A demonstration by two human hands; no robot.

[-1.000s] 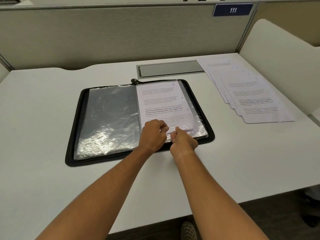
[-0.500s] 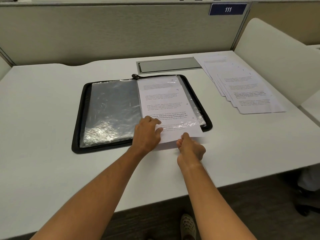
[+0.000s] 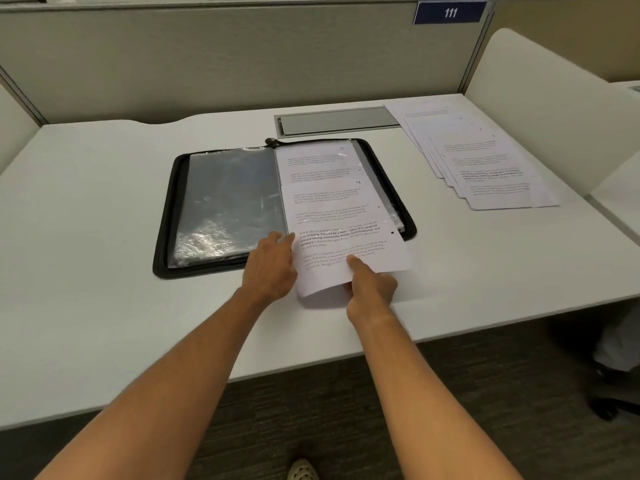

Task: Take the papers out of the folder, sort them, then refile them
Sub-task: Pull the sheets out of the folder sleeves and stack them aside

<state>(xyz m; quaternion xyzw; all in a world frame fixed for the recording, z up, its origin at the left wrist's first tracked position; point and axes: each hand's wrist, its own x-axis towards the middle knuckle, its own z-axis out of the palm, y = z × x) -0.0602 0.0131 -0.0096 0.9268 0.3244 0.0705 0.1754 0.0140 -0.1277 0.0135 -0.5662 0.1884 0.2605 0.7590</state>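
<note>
Sheet (image 3: pixel 346 237) now drawn further out of the folder's right sleeve than half a second back; its near edge has cleared the folder rim and overhangs the counter (image 3: pixel 86 237) toward me.

Counter: white, partition walls at back and both sides. Wide bare stretch to the left of the folder and along the near edge under my forearms.

Folder (image 3: pixel 221 209): black, zip-edged, lying open flat mid-counter. Left sleeve holds only clear plastic; right sleeve still covers the far part of the sheet.

Fanned stack of printed pages (image 3: pixel 485 164): far right corner of the counter, well apart from the folder, with a bare strip of counter between them.

Grey slot cover (image 3: pixel 339 121): just behind the folder.

My right hand (image 3: pixel 372 289): grip closed on the sheet's near edge, thumb on top, paper curling beneath.

My left hand (image 3: pixel 272 263): fingers relaxed, resting at the folder's spine, fingertips touching the sheet's left edge.
</note>
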